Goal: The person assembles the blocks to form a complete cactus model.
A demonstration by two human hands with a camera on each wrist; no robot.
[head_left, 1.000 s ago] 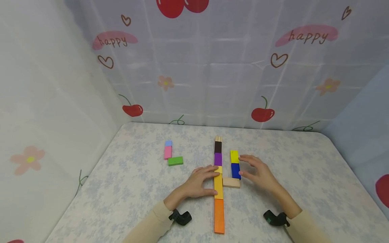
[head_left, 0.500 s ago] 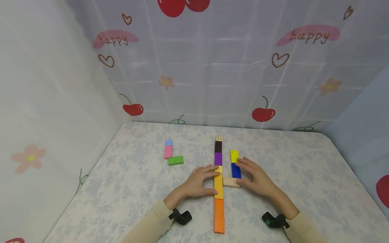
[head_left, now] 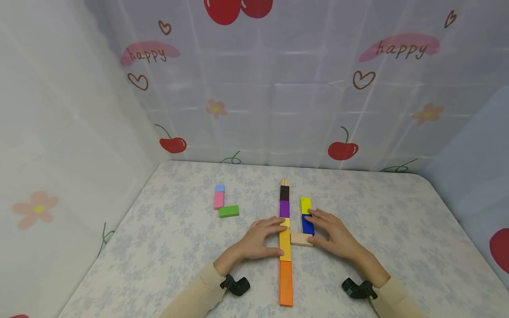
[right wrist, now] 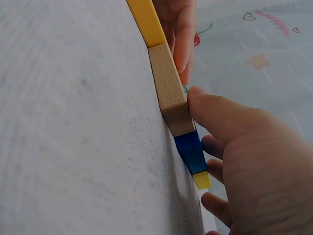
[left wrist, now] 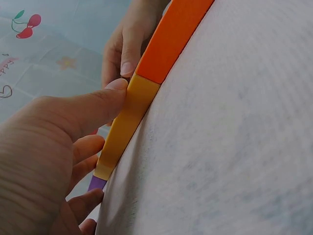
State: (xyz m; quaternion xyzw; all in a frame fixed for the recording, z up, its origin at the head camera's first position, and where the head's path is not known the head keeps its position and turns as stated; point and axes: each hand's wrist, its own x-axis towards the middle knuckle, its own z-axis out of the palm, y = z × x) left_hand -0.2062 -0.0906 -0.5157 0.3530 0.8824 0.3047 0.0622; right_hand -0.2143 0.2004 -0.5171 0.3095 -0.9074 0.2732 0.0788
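resting loosely spread on one amber block [head_left: 286,242] on the table [head_left: 159,265], the left hand [head_left: 257,240] grips nothing. the right hand [head_left: 334,234], equally loose, touches one wooden block [head_left: 301,239] and one blue block [head_left: 308,227]; one yellow block [head_left: 305,204] adjoins. in the amber row are one orange block [head_left: 286,282], one purple block [head_left: 284,209], one black block [head_left: 284,193]. farther left lie three blocks [head_left: 219,201].

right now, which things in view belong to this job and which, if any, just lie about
Job, likely:
Middle row: orange block, golden block, purple block, dark block, pale sticks
Right branch: wooden block, blue block, yellow block
Apart, left: green block, pink block, light blue block

Just there:
curtain, tabletop, black wrist devices (worn)
No block looks stray.
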